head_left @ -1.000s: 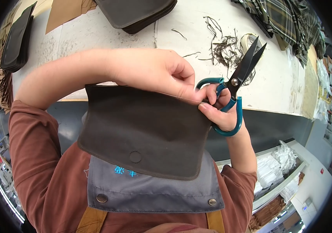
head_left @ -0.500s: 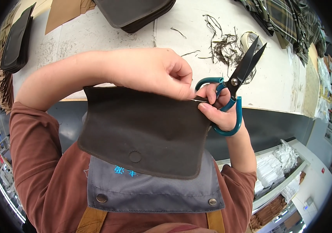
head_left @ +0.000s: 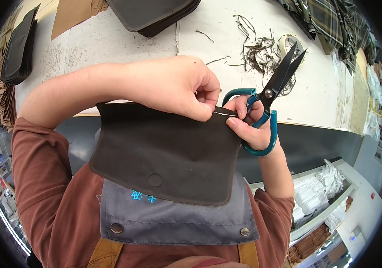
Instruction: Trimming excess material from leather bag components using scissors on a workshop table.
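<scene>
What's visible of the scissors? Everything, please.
The scissors have black, metal-looking tapering blades, a silver-coloured round pivot screw and teal, apparently plastic-coated looped handles. The blades are slightly parted, tips pointing up and right in the picture, seen against the white tabletop. The handles hang around the right grip, which also pinches the dark brown flap. Whether the lower handle touches that flap is unclear.

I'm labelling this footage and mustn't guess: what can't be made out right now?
In the head view:
Dark panel: its far side faces away from the camera.
Left hand: its curled fingers hide anything between them.
Pale ring-shaped roll: partly covered by the scissors.
Top-centre dark stack: cut off by the picture's upper edge.
</scene>
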The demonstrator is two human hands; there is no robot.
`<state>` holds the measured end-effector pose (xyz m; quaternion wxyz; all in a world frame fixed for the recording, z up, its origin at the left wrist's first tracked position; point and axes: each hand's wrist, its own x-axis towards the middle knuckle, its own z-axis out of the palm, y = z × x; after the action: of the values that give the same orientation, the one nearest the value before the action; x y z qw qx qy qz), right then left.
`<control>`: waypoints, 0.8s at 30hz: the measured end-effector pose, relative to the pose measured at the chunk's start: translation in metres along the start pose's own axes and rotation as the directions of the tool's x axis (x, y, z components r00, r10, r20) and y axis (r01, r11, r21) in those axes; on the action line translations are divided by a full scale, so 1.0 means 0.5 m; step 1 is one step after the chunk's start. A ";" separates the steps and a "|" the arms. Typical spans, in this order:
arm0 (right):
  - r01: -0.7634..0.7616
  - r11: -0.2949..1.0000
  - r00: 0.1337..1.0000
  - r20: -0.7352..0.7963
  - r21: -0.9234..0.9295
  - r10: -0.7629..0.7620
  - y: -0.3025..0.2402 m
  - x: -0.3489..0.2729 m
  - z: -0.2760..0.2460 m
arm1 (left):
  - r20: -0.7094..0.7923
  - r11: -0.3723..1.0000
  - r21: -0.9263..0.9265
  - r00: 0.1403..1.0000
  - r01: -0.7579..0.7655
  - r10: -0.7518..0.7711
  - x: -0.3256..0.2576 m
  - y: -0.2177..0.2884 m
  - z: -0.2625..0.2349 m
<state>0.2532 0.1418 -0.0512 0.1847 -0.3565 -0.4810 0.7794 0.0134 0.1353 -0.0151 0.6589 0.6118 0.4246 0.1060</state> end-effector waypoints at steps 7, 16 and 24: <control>0.012 1.000 1.000 0.010 0.006 -0.012 0.004 0.002 -0.004 | -0.031 0.987 0.162 0.999 -0.024 0.029 0.001 0.003 0.000; 0.021 1.000 1.000 0.014 0.012 -0.021 0.014 0.001 -0.010 | -0.031 0.999 0.012 0.998 0.053 -0.053 -0.004 0.006 -0.006; 0.070 0.976 0.998 -0.011 0.206 -0.070 0.021 -0.008 -0.001 | -0.208 0.971 0.216 0.967 -0.105 0.150 -0.010 0.002 0.005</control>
<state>0.2569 0.1344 -0.0590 0.2487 -0.3196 -0.4097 0.8174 0.0121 0.1305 -0.0124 0.5330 0.6863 0.4639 0.1724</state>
